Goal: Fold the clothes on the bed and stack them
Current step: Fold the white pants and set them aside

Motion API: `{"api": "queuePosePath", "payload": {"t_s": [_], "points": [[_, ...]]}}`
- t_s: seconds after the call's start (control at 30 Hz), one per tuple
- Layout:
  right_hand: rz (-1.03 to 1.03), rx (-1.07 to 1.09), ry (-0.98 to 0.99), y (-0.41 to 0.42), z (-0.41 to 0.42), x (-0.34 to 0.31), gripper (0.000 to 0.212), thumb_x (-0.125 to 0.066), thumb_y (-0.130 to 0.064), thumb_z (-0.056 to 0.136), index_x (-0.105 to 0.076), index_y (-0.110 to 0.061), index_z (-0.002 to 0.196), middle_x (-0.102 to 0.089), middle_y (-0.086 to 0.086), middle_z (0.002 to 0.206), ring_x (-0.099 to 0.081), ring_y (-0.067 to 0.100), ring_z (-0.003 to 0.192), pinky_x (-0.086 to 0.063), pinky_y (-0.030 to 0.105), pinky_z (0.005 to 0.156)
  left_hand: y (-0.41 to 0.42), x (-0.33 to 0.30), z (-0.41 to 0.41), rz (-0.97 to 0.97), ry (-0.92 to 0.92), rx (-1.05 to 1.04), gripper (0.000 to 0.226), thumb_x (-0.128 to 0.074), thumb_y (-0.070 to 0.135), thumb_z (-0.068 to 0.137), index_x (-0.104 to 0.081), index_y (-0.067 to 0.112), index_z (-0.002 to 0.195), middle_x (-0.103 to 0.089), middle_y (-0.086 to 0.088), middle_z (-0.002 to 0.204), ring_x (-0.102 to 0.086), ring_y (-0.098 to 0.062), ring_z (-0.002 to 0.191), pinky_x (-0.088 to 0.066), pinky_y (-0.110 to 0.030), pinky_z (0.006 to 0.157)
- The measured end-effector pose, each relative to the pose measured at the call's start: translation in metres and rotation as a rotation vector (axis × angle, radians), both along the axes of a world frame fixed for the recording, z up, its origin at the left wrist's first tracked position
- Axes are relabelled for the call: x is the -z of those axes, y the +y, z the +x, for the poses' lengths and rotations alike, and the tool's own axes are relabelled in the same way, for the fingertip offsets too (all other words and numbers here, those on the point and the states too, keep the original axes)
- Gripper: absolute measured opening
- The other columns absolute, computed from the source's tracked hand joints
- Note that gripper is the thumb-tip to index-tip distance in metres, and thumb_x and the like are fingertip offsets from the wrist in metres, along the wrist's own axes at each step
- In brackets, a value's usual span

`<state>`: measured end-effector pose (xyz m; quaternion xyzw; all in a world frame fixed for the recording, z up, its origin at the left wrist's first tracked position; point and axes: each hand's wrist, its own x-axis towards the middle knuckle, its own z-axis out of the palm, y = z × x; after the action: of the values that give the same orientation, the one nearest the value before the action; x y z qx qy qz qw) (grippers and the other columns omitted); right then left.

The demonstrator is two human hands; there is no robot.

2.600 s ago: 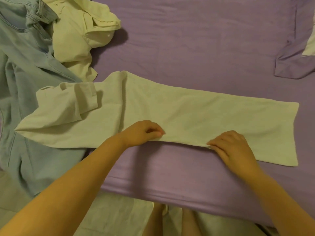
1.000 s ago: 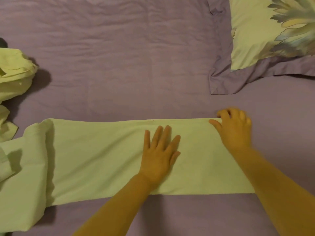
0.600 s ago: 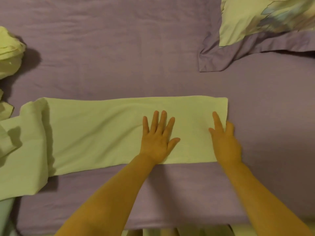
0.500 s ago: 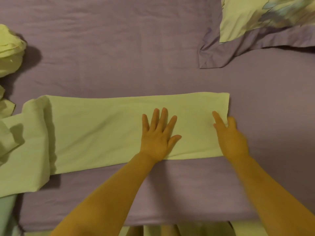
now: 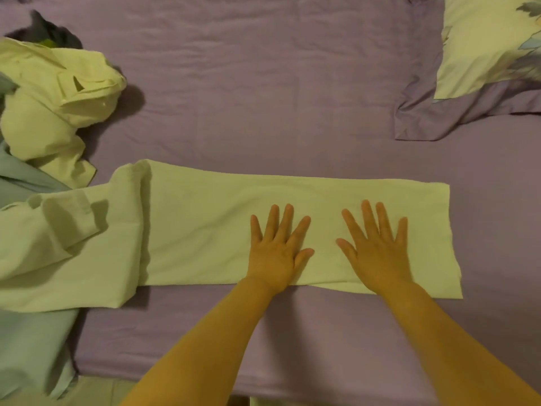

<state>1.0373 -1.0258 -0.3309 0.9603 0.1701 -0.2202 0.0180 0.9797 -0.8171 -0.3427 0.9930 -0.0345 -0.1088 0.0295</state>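
A pale cream garment (image 5: 205, 230) lies folded lengthwise in a long strip across the purple bed sheet (image 5: 263, 98). Its left end, with a cuffed sleeve (image 5: 67, 221), is still bunched. My left hand (image 5: 278, 247) presses flat on the strip near its middle, fingers spread. My right hand (image 5: 377, 247) presses flat beside it, nearer the strip's right end. A crumpled cream shirt (image 5: 55, 95) sits at the far left. Pale blue jeans (image 5: 26, 341) lie under the pile at the left edge.
A floral pillow with a purple border (image 5: 480, 68) lies at the top right. The bed's near edge (image 5: 205, 385) runs along the bottom, with floor below it. Something dark (image 5: 49, 30) shows behind the crumpled shirt.
My right hand has moved from the strip's right edge onto the cloth and now lies flat with fingers spread. The left hand stays pressed flat. The view has shifted left.
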Motion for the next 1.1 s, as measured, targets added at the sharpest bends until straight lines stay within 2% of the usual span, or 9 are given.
{"api": "queuePosePath", "payload": {"t_s": [0.07,0.2,0.33,0.4,0.53,0.63,0.8,0.93,1.1], "points": [[-0.015,0.049,0.046,0.02,-0.004,-0.012,0.074,0.0,-0.067,0.088,-0.011,-0.028,0.149,-0.015,0.014,0.157,-0.01,0.035,0.145,-0.009,0.06,0.111,0.017,-0.005,-0.009,0.002,0.029,-0.061,0.06,-0.02,0.058,0.095,-0.027,0.029,0.148,-0.028,-0.009,0.155,-0.024,-0.036,0.141,-0.014,-0.062,0.107],[0.011,-0.014,0.129,0.082,-0.024,-0.034,0.073,-0.007,-0.063,0.092,-0.038,-0.021,0.144,-0.032,0.019,0.15,-0.028,0.04,0.139,-0.027,0.061,0.105,0.052,-0.023,-0.021,0.004,0.106,-0.131,0.059,-0.029,0.053,0.091,-0.047,0.025,0.14,-0.044,-0.009,0.146,-0.041,-0.036,0.134,-0.031,-0.066,0.103],[0.009,-0.101,0.206,0.139,-0.05,-0.037,0.065,-0.034,-0.042,0.099,0.003,-0.028,0.151,0.017,0.01,0.156,0.013,0.035,0.144,-0.001,0.053,0.115,0.101,-0.038,-0.038,0.061,0.179,-0.127,0.055,-0.033,0.048,0.088,-0.058,0.023,0.13,-0.057,-0.007,0.135,-0.054,-0.03,0.124,-0.039,-0.062,0.098],[-0.023,-0.176,0.225,0.163,-0.061,-0.04,0.071,-0.039,-0.023,0.099,0.01,-0.03,0.15,0.024,0.008,0.155,0.018,0.034,0.143,0.0,0.051,0.115,0.127,-0.045,-0.047,0.067,0.179,-0.096,0.048,-0.054,0.047,0.084,-0.062,0.023,0.125,-0.06,-0.005,0.131,-0.057,-0.028,0.12,-0.039,-0.061,0.097],[0.013,-0.171,0.277,0.215,-0.068,-0.059,0.058,-0.027,-0.033,0.103,0.005,-0.028,0.151,0.013,0.006,0.159,0.009,0.028,0.146,-0.012,0.04,0.116,0.178,-0.069,-0.06,0.026,0.099,0.011,0.028,-0.075,0.033,0.068,-0.073,0.027,0.095,-0.069,0.001,0.103,-0.063,-0.026,0.107,-0.049,-0.057,0.09],[0.123,-0.201,0.283,0.262,-0.073,-0.078,0.056,-0.027,-0.039,0.102,-0.001,-0.027,0.151,0.006,0.004,0.159,-0.001,0.023,0.147,-0.017,0.032,0.114,0.226,-0.092,-0.067,-0.006,-0.067,-0.084,0.026,-0.058,0.031,0.081,-0.071,0.027,0.103,-0.068,-0.002,0.113,-0.061,-0.027,0.114,-0.044,-0.054,0.097],[0.333,-0.268,0.272,0.359,-0.086,-0.1,0.054,-0.033,-0.037,0.101,-0.013,-0.026,0.15,-0.004,0.001,0.159,-0.007,0.02,0.146,-0.019,0.03,0.113,0.32,-0.123,-0.088,0.053,-0.141,-0.344,0.062,-0.078,0.013,0.068,-0.058,0.016,0.127,-0.056,-0.016,0.131,-0.05,-0.037,0.125,-0.034,-0.057,0.104],[0.649,-0.059,0.376,0.426,-0.096,-0.106,0.055,-0.042,-0.034,0.099,-0.024,-0.02,0.149,-0.031,0.002,0.152,-0.03,0.018,0.137,-0.027,0.025,0.105,0.38,-0.131,-0.109,0.067,0.07,-0.641,0.073,-0.056,0.04,0.09,-0.019,0.02,0.15,-0.028,-0.012,0.153,-0.027,-0.029,0.14,-0.013,-0.048,0.116],[0.798,0.274,0.447,0.474,-0.091,-0.13,0.06,-0.036,-0.047,0.098,-0.02,-0.02,0.148,-0.058,0.007,0.126,-0.055,0.024,0.113,-0.036,0.027,0.079,0.402,-0.122,-0.132,-0.264,0.063,-0.7,0.056,-0.044,0.058,0.091,-0.047,0.024,0.137,-0.045,-0.001,0.142,-0.038,-0.022,0.131,-0.029,-0.04,0.108]]}}
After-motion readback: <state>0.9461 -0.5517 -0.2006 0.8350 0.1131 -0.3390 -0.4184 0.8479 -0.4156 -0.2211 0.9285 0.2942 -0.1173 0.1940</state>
